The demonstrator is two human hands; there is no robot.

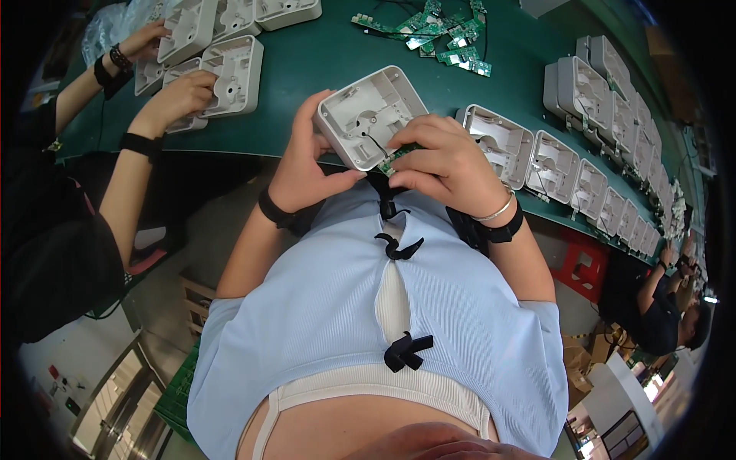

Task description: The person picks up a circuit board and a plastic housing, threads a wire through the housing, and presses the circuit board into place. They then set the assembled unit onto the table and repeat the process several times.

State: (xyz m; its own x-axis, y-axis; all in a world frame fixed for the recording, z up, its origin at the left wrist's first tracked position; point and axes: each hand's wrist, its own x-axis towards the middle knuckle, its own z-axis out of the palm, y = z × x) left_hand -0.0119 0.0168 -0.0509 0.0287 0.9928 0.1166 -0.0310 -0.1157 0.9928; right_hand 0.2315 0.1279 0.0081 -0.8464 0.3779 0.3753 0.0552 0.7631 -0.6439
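Note:
A white plastic housing (376, 103), open side up, is tilted above the table's near edge. My left hand (307, 165) grips its left side, thumb at the near edge and fingers along the outer wall. My right hand (452, 165) pinches a small green circuit board (389, 162) at the housing's near right corner. From the board a thin black cable (376, 144) runs into the housing. My right fingers hide part of the board, so I cannot tell whether it touches the housing.
Loose green circuit boards (452, 38) with cables lie on the green table (314, 61) ahead. A row of white housings (553, 165) lines the right edge, with stacked housings (590, 88) beyond. At left, a co-worker's hands (180, 100) handle more housings (234, 77).

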